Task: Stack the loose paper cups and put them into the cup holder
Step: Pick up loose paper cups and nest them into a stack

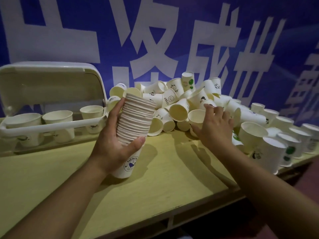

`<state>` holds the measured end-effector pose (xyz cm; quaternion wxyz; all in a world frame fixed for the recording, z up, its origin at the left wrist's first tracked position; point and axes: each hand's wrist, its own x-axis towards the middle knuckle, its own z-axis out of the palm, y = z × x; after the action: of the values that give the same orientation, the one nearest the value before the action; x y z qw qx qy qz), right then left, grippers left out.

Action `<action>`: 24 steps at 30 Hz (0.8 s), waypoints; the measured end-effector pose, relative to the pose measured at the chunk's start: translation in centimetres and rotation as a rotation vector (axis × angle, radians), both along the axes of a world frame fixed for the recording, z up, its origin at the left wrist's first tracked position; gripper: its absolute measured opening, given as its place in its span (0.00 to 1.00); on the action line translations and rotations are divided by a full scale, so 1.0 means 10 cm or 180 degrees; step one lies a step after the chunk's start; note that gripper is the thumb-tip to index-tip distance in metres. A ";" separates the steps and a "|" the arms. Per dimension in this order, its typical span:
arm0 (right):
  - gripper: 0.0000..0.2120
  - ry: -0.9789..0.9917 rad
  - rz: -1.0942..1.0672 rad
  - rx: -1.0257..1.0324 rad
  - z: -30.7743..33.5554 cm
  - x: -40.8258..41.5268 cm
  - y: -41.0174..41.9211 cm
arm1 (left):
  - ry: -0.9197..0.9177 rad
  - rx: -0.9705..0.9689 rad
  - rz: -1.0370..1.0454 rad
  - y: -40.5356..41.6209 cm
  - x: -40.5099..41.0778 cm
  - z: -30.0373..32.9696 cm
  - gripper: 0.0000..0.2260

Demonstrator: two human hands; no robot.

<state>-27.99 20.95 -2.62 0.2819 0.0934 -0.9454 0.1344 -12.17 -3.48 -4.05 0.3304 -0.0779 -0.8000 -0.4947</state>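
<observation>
The left hand (112,144) is gripping a tall nested stack of white paper cups (136,125), fingers wrapped round the back at nine o'clock and the thumb pressing across the front near the lowest rims. The stack is leaning slightly with its mouth pointing toward twelve o'clock, which probably is keeping the top rim open and facing the pile so another cup can be dropped in. Its bottom cup, printed with a blue round logo, is sitting at or just above the pale yellow-green tabletop (155,195); contact cannot be told.

The right hand (215,128) is reaching toward one o'clock with fingers spread apart and lightly bent, holding nothing, hovering over a single open-mouthed white paper cup (196,116) at the near edge of the loose heap of white printed paper cups (172,99). That cup is lying nearest, so it seems the likeliest next pick.

At nine o'clock the white plastic cup holder with raised hinged lid (51,125) is standing open, presumably so stacks can go in without a free hand. It is already holding three upright rows of cups (57,118). At three o'clock, upturned white paper cups (276,152) are standing in lines along the table edge, well apart from the holder.

A blue banner with large white characters (155,40) is hanging behind everything.
</observation>
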 end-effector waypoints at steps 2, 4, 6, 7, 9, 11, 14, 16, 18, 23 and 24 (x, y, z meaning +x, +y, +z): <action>0.36 0.0084 -0.0183 0.0154 -0.05 0.01 0.04 | -0.0013 0.0032 0.0018 -0.02 0.01 0.00 0.44; 0.35 0.0165 -0.0277 0.0390 -0.11 0.01 0.05 | -0.0005 0.0056 0.0023 -0.02 0.01 0.01 0.44; 0.35 0.0159 -0.0262 0.0529 -0.14 -0.03 0.03 | -0.0005 0.0055 0.0024 -0.01 0.01 0.02 0.44; 0.34 0.0105 -0.0245 0.0519 -0.14 -0.07 0.01 | -0.0013 0.0040 0.0018 -0.01 0.01 0.03 0.44; 0.33 0.0018 -0.0178 0.0347 -0.13 -0.15 -0.05 | -0.0040 0.0025 -0.0008 -0.01 0.01 0.02 0.44; 0.33 0.0054 -0.0018 0.0067 -0.13 -0.22 -0.11 | -0.0043 0.0041 -0.0003 -0.01 0.01 0.01 0.45; 0.34 0.0151 0.0527 -0.0628 -0.13 -0.24 -0.18 | -0.0004 0.0063 0.0015 -0.02 0.02 0.01 0.44; 0.35 0.0045 0.1182 -0.1638 -0.11 -0.20 -0.21 | -0.0007 0.0052 0.0018 -0.02 0.02 0.01 0.44; 0.35 -0.0036 0.1629 -0.2576 -0.02 -0.10 -0.25 | -0.0023 -0.0006 0.0014 -0.02 0.01 0.00 0.45; 0.26 0.0000 0.2180 -0.3253 0.33 0.16 -0.46 | -0.0051 -0.0064 -0.0066 -0.02 0.00 0.00 0.45; 0.23 0.0017 0.2312 -0.3312 0.41 0.21 -0.51 | -0.0049 -0.0075 -0.0071 -0.02 0.01 0.01 0.45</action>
<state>-25.88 15.84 1.49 0.2292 0.2593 -0.6636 0.6632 -12.11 -3.67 -3.98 0.3178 -0.0869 -0.8074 -0.4894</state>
